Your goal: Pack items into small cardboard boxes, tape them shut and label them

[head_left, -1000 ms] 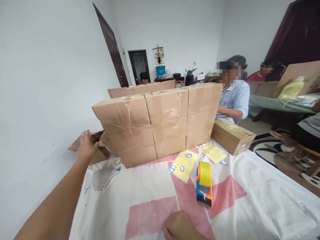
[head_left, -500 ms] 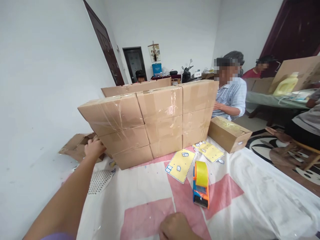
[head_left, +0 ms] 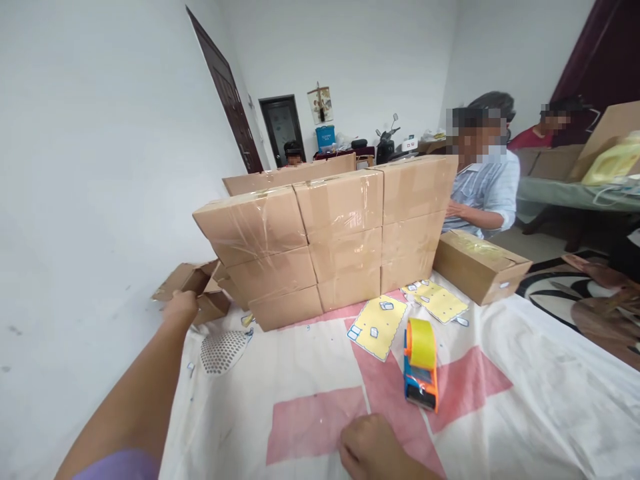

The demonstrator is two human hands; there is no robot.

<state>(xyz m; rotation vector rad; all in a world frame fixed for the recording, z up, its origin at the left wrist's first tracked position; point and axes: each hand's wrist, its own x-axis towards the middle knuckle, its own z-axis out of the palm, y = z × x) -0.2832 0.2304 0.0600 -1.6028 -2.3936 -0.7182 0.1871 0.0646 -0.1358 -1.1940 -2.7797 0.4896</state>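
Head view: left hand (head_left: 181,307) is gripping the open empty carton (head_left: 193,292) lying beside the stack of taped boxes (head_left: 330,233); right hand (head_left: 370,445), fingers curled, is resting on the sheet (head_left: 525,400) near the tape dispenser (head_left: 421,363); carton is sitting nearer than earlier.

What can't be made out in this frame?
- Left hand: seen from behind at the flattened cardboard box; its grip is hidden.
- Right hand: cut off by the bottom edge of the head view.
- Yellow sheets: print too small to read.
- Boxes behind the taped stack: hidden by it.
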